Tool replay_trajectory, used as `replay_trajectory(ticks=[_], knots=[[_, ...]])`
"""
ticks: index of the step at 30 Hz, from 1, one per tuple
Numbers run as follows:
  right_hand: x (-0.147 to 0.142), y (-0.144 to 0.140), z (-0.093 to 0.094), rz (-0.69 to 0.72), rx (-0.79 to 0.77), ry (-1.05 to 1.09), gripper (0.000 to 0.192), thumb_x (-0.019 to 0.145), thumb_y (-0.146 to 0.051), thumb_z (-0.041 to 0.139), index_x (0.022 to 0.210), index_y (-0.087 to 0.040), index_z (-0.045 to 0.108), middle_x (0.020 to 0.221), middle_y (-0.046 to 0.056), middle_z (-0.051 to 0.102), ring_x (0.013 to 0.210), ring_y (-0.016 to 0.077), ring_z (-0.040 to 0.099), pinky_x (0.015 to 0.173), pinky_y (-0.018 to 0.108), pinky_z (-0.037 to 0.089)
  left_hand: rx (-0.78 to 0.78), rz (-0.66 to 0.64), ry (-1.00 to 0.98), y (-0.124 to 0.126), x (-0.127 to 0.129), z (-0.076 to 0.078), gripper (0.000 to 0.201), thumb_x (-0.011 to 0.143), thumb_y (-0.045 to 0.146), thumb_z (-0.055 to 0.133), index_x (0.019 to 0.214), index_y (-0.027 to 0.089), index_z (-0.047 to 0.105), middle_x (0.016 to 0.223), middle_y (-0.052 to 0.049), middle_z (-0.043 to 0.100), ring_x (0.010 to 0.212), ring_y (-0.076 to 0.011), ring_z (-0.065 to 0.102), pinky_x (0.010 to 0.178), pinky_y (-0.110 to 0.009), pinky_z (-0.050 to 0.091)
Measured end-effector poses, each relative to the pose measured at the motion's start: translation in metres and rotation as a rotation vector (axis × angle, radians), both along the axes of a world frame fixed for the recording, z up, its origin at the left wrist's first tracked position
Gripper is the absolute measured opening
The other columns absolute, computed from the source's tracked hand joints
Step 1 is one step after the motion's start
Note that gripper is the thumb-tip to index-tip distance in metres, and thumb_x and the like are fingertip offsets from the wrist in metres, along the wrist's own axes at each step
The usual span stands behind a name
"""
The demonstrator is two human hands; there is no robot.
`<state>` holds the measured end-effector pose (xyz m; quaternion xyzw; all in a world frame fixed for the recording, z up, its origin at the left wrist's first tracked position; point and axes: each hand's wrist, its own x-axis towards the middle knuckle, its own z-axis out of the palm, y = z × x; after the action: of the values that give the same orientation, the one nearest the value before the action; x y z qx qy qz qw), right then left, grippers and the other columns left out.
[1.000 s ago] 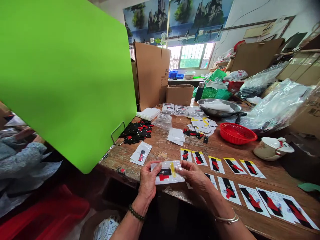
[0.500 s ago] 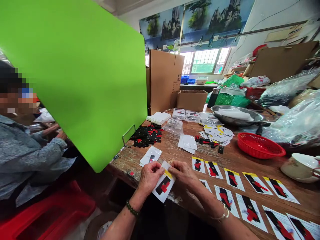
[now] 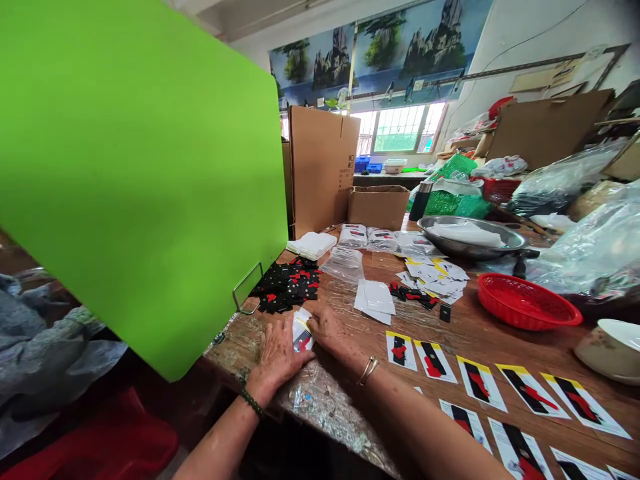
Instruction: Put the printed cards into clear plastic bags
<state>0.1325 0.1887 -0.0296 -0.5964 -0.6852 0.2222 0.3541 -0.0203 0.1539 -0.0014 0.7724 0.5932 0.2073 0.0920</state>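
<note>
Wooden worktable (image 3: pixel 465 333) cluttered with packaging stock, both hands pressing one small packet at its near left edge

Left hand (image 3: pixel 276 352) is lying flat on the tabletop, fingers together, its fingertips covering the left side of the clear packet (image 3: pixel 302 333); right hand (image 3: pixel 327 328) is closing thumb and fingers on the packet's right edge, so the packet is lying on the table, pinned between the two hands. Just behind it a heap of black and red parts (image 3: pixel 287 285) is sitting beside a green panel (image 3: pixel 135 173). Rows of printed cards (image 3: pixel 475 380) are lying to the right, with a red basket (image 3: pixel 527 310) and a steel basin (image 3: pixel 473 239) further back
</note>
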Motion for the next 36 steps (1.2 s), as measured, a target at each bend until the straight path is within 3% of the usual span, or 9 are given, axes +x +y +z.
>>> replay_trajectory(ticks=[6,11,13,16,19,23,26,32,36], knots=[[0.038,-0.006,0.008,0.012,0.105,-0.261,0.021,0.087,-0.015,0.052,0.098,-0.018,0.070,0.100,0.009,0.065,0.095,0.0223,0.054,0.086,0.030,0.041,0.012,-0.063,0.093,-0.001,0.008,-0.004,0.056,0.078,0.026,0.055,0.132,0.012,0.048,0.116,-0.016,0.062,0.108,-0.0313,0.054,0.097,-0.043,0.036],[0.119,0.001,0.015,-0.248,-0.008,-0.538,0.038,0.082,-0.008,0.054,0.118,-0.014,0.067,0.122,0.014,0.061,0.109,0.0256,0.052,0.093,0.031,0.037,0.014,-0.046,0.070,0.015,0.022,-0.005,0.049,0.074,0.020,0.057,0.123,0.012,0.054,0.114,-0.014,0.061,0.107,-0.0288,0.055,0.097,-0.041,0.038],[0.148,0.005,0.016,-0.275,-0.045,-0.590,0.042,0.079,-0.006,0.058,0.119,-0.012,0.066,0.126,0.016,0.060,0.113,0.0278,0.051,0.095,0.033,0.036,0.033,-0.052,0.054,0.020,0.028,-0.006,0.049,0.073,0.021,0.059,0.122,0.013,0.054,0.117,-0.014,0.060,0.111,-0.0286,0.053,0.098,-0.040,0.038],[0.171,0.007,0.013,-0.237,-0.082,-0.621,0.025,0.083,-0.014,0.061,0.106,-0.015,0.071,0.114,0.014,0.067,0.104,0.0261,0.058,0.088,0.031,0.038,0.036,-0.081,0.055,0.024,0.034,-0.007,0.054,0.074,0.024,0.061,0.127,0.014,0.053,0.119,-0.014,0.059,0.115,-0.0290,0.051,0.100,-0.040,0.038],[0.175,0.004,0.010,-0.199,-0.093,-0.659,0.018,0.092,-0.017,0.054,0.097,-0.016,0.072,0.103,0.012,0.070,0.096,0.0237,0.061,0.079,0.028,0.038,0.065,-0.079,0.048,0.022,0.035,-0.007,0.060,0.074,0.028,0.064,0.131,0.016,0.053,0.129,-0.014,0.055,0.120,-0.0311,0.048,0.102,-0.043,0.038],[0.171,-0.001,0.008,-0.191,-0.072,-0.691,0.025,0.095,-0.019,0.050,0.117,-0.018,0.063,0.108,0.012,0.068,0.097,0.0239,0.061,0.073,0.028,0.037,0.184,-0.066,-0.017,0.015,0.038,-0.007,0.048,0.078,0.028,0.061,0.125,0.017,0.061,0.138,-0.014,0.049,0.125,-0.0323,0.046,0.107,-0.045,0.036],[0.171,-0.001,0.008,-0.157,-0.063,-0.707,0.021,0.094,-0.025,0.054,0.112,-0.019,0.064,0.106,0.010,0.069,0.096,0.0228,0.061,0.075,0.027,0.037,0.242,-0.115,-0.090,0.008,0.046,-0.005,0.039,0.079,0.024,0.060,0.118,0.019,0.066,0.139,-0.013,0.049,0.127,-0.0316,0.045,0.109,-0.046,0.036],[0.168,-0.003,0.002,-0.141,-0.012,-0.741,0.023,0.091,-0.007,0.049,0.101,-0.019,0.066,0.104,0.010,0.068,0.096,0.0230,0.057,0.079,0.029,0.035,0.204,-0.177,-0.215,-0.013,0.067,-0.006,0.034,0.076,0.021,0.064,0.109,0.022,0.070,0.136,-0.011,0.054,0.128,-0.0308,0.046,0.109,-0.048,0.037],[0.170,0.000,0.005,-0.232,0.049,-0.694,0.022,0.094,-0.011,0.047,0.099,-0.019,0.067,0.106,0.010,0.067,0.102,0.0243,0.054,0.083,0.030,0.035,0.161,-0.205,-0.326,-0.023,0.075,-0.007,0.029,0.076,0.018,0.063,0.103,0.023,0.073,0.131,-0.010,0.059,0.125,-0.0302,0.050,0.108,-0.050,0.038]])
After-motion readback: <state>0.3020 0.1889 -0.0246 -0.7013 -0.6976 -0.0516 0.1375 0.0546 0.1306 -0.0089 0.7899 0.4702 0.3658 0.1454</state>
